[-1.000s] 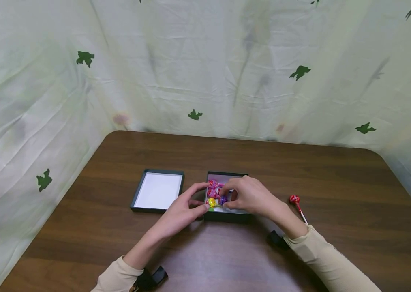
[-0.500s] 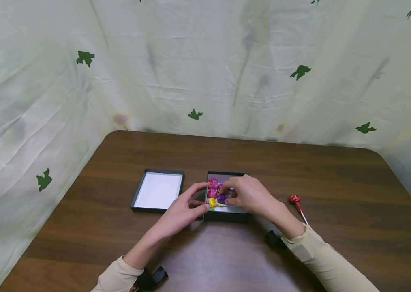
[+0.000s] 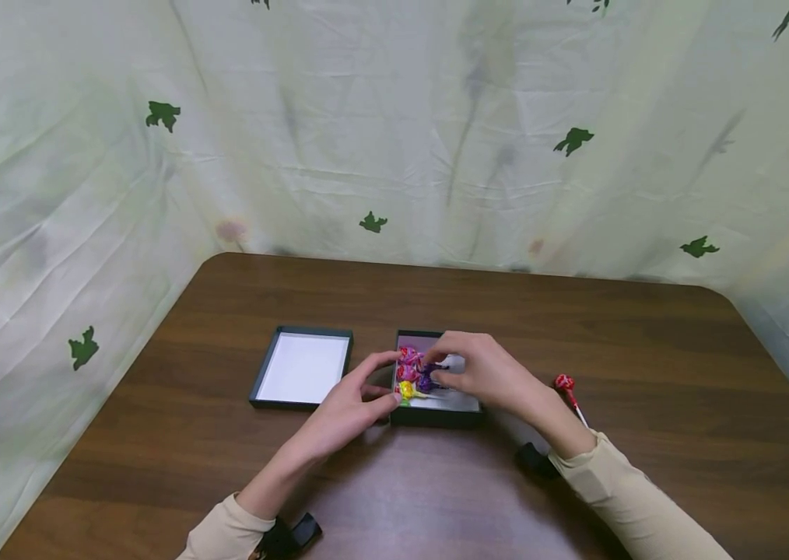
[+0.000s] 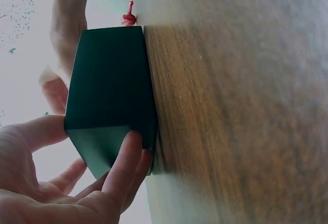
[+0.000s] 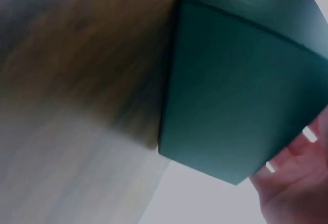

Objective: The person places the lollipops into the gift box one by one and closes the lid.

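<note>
My left hand (image 3: 347, 404) holds the left end of a dark green box (image 3: 436, 418), with thumb and a finger at its rim. In the left wrist view, other fingers of this hand lie against the box's end wall (image 4: 102, 144). Over the box's inside, my right hand (image 3: 485, 371) pinches a purple-wrapped lollipop (image 3: 425, 382) between thumb and forefinger. Pink lollipops (image 3: 407, 373) and a yellow lollipop (image 3: 406, 390) lie along the left inside wall, with a bit of green at the front corner. The right wrist view is mostly filled by the box's outer wall (image 5: 241, 90).
Left of the box lies its lid (image 3: 303, 365), white inside turned up. A red lollipop (image 3: 564, 382) lies on the brown wooden table (image 3: 506, 307) by my right forearm. Black wrist devices sit under both sleeves. A pale curtain (image 3: 408, 140) hangs behind the table.
My right hand has lifted and shifted slightly right, so more of the box's inside and the purple lollipop show. The left hand and the lid stay put.
</note>
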The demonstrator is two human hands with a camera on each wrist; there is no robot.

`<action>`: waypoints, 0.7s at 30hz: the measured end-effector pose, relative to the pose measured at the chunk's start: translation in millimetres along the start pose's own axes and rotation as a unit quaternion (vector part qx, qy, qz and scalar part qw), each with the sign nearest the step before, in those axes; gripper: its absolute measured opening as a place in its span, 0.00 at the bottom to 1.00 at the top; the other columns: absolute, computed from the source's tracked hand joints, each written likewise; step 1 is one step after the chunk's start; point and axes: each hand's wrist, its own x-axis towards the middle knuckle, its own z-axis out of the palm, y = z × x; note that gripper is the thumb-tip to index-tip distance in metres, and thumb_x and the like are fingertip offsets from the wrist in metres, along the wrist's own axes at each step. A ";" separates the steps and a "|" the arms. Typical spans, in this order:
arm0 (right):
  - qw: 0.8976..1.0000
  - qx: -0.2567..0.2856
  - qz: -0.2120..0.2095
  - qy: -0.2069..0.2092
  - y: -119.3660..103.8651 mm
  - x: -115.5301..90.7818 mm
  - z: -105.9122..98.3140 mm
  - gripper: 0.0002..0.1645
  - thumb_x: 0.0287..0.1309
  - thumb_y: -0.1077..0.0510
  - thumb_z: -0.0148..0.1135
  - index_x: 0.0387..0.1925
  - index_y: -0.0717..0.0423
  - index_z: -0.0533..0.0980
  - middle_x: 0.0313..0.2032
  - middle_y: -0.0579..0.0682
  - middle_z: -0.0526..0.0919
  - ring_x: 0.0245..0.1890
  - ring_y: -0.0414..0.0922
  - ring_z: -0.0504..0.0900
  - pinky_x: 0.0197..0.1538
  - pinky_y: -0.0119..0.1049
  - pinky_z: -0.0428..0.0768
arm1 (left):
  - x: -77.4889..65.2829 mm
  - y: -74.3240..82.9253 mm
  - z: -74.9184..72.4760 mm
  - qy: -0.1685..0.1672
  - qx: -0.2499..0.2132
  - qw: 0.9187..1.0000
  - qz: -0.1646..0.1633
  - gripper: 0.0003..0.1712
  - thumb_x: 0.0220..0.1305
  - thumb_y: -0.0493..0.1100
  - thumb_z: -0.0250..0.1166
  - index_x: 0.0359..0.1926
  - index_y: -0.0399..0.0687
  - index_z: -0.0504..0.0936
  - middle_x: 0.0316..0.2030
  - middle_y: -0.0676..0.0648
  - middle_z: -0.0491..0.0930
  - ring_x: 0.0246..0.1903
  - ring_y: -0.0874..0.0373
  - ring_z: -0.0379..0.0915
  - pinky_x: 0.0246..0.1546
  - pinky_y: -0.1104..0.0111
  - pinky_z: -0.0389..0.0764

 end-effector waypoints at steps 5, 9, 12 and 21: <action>0.998 0.038 -0.016 0.042 -1.9 -6.5 -11.9 0.14 0.53 0.65 0.72 0.44 0.55 0.82 0.40 0.49 0.84 0.41 0.48 0.82 0.46 0.49 0.80 | 0.0 1.2 0.3 0.001 0.001 1.000 -0.004 0.33 0.66 0.45 0.64 0.70 0.63 0.66 0.70 0.50 0.61 0.54 0.47 0.75 0.47 0.54 0.78; 0.998 0.031 0.002 0.059 -8.1 -14.9 -22.3 0.15 0.56 0.62 0.71 0.46 0.49 0.82 0.42 0.43 0.83 0.42 0.47 0.81 0.47 0.45 0.80 | -0.1 2.2 0.3 0.000 0.002 1.000 -0.004 0.33 0.66 0.45 0.63 0.70 0.62 0.66 0.70 0.49 0.60 0.54 0.46 0.75 0.48 0.53 0.78; 0.997 0.029 0.018 0.072 -11.8 -23.8 -29.7 0.14 0.58 0.59 0.71 0.46 0.44 0.81 0.42 0.38 0.82 0.42 0.45 0.82 0.47 0.43 0.80 | -0.2 2.8 0.3 0.002 0.002 1.000 -0.004 0.33 0.65 0.45 0.64 0.70 0.62 0.66 0.70 0.48 0.61 0.54 0.46 0.75 0.49 0.53 0.78; 0.990 0.015 0.050 0.131 -12.9 -54.0 -48.4 0.13 0.58 0.60 0.70 0.44 0.43 0.81 0.41 0.38 0.82 0.38 0.37 0.81 0.45 0.42 0.80 | -0.5 2.3 1.3 0.007 0.002 1.000 -0.001 0.33 0.65 0.45 0.64 0.69 0.61 0.67 0.70 0.48 0.61 0.53 0.48 0.76 0.47 0.55 0.79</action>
